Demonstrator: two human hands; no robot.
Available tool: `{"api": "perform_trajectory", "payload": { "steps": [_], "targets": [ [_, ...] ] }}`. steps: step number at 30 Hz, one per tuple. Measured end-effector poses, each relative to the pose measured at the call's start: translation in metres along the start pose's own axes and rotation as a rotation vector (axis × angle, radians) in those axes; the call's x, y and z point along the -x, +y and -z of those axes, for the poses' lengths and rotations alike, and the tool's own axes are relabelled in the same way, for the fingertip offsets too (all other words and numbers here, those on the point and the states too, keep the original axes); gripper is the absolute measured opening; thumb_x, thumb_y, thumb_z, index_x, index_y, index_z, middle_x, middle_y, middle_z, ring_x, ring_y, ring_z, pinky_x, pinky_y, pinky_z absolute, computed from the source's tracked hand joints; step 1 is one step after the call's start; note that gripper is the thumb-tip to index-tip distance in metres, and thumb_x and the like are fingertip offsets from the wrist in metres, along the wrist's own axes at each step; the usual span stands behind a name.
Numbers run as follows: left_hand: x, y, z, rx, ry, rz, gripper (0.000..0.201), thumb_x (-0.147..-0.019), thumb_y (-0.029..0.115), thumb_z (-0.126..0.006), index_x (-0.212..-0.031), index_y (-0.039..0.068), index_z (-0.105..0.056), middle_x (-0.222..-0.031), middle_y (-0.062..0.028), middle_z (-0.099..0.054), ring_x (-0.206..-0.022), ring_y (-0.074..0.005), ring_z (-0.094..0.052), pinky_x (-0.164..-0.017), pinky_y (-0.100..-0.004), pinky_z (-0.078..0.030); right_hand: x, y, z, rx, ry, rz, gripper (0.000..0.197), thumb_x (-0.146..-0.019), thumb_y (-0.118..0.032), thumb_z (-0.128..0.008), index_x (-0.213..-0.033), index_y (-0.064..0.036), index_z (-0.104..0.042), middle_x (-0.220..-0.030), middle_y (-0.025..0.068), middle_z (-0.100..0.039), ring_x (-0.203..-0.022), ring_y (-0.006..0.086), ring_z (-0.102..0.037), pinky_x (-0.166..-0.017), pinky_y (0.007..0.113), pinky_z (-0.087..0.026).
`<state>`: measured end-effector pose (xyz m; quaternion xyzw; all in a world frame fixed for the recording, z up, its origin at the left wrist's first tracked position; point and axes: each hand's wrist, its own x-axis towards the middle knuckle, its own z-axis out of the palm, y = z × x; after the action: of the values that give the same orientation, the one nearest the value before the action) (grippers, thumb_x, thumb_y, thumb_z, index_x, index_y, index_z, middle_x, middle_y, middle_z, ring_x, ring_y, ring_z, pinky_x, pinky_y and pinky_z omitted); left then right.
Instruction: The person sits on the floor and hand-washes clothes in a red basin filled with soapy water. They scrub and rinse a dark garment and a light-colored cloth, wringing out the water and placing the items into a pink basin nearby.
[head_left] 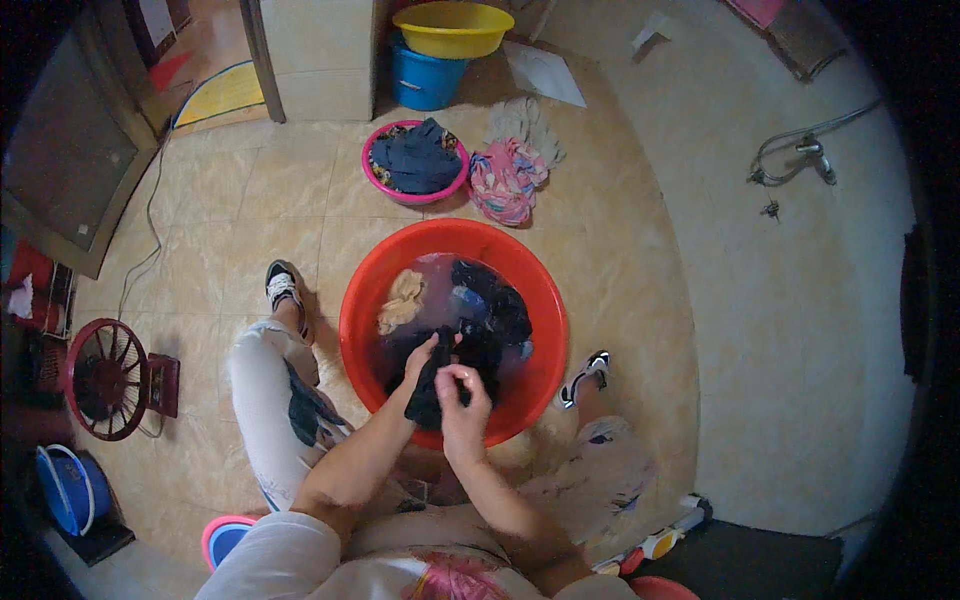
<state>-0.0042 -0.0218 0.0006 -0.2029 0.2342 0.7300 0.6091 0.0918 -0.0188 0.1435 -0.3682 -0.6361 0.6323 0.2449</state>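
Between my knees stands a large red basin (553, 290) of cloudy water with laundry in it. My left hand (422, 362) grips a wet black garment (427, 402), which is bunched up over the basin's near side. Close beside it, my right hand (464, 398) pinches the same garment with curled fingers. What kind of garment it is cannot be made out. Behind my hands a dark blue piece of clothing (507, 312) lies partly in the water. A beige cloth (402, 302) floats at the basin's left.
Beyond the basin, a pink tub (370, 180) holds dark clothes, beside a pink patterned cloth (508, 182) and a grey cloth (524, 124) on the tiles. A yellow basin (453, 42) rests on a blue bucket (425, 80). A red fan (105, 380) stands at left; a tap (812, 150) is on the right wall.
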Motion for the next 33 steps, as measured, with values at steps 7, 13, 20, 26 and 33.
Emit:
{"api": "perform_trajectory", "payload": {
  "steps": [7,13,20,26,33],
  "targets": [
    [0.000,-0.033,-0.031,-0.233,0.137,-0.355,0.038,-0.093,0.047,-0.044,-0.089,0.012,-0.056,-0.088,-0.0063,-0.058,-0.083,-0.0201,-0.055,-0.069,-0.0356,-0.048,-0.083,0.059,0.010,0.766,0.051,0.253,0.021,-0.077,-0.025,-0.065,-0.071,-0.0054,-0.059,-0.080,0.0154,-0.056,-0.074,0.0372,-0.056,-0.063,0.046,-0.043],
    [0.012,-0.007,-0.013,-0.196,0.008,-0.324,0.033,-0.089,0.042,-0.050,-0.100,0.012,-0.059,-0.095,-0.0050,-0.062,-0.089,-0.0213,-0.058,-0.086,-0.0367,-0.044,-0.049,0.040,-0.029,1.052,-0.272,0.200,0.035,-0.087,-0.041,-0.053,-0.090,-0.0083,-0.065,-0.079,0.0194,-0.061,-0.070,0.0392,-0.060,-0.061,0.053,-0.046],
    [-0.004,-0.035,-0.017,-0.296,-0.095,-0.261,0.028,-0.089,0.041,-0.045,-0.092,0.015,-0.057,-0.086,-0.0048,-0.060,-0.079,-0.0215,-0.056,-0.074,-0.0377,-0.046,-0.093,0.130,0.020,1.051,0.018,0.162,0.047,-0.092,-0.043,-0.043,-0.082,-0.0036,-0.067,-0.077,0.0176,-0.066,-0.067,0.0307,-0.065,-0.061,0.046,-0.050],
    [0.030,-0.033,-0.068,-0.162,0.492,0.052,0.027,-0.092,0.032,-0.044,-0.093,0.011,-0.060,-0.091,-0.0061,-0.063,-0.086,-0.0214,-0.059,-0.078,-0.0378,-0.049,-0.105,0.072,0.028,0.866,0.143,0.016,0.040,-0.091,-0.037,-0.048,-0.069,-0.0061,-0.062,-0.069,0.0178,-0.061,-0.065,0.0394,-0.058,-0.058,0.046,-0.045],
    [0.005,-0.031,-0.019,-0.129,0.320,-0.106,0.022,-0.091,0.026,-0.043,-0.089,0.012,-0.059,-0.081,-0.0053,-0.062,-0.077,-0.0206,-0.059,-0.070,-0.0357,-0.050,-0.075,0.098,0.025,0.844,0.221,0.134,0.028,-0.085,-0.035,-0.055,-0.073,-0.0129,-0.069,-0.075,0.0161,-0.064,-0.071,0.0353,-0.063,-0.060,0.047,-0.047]
  ]
}}
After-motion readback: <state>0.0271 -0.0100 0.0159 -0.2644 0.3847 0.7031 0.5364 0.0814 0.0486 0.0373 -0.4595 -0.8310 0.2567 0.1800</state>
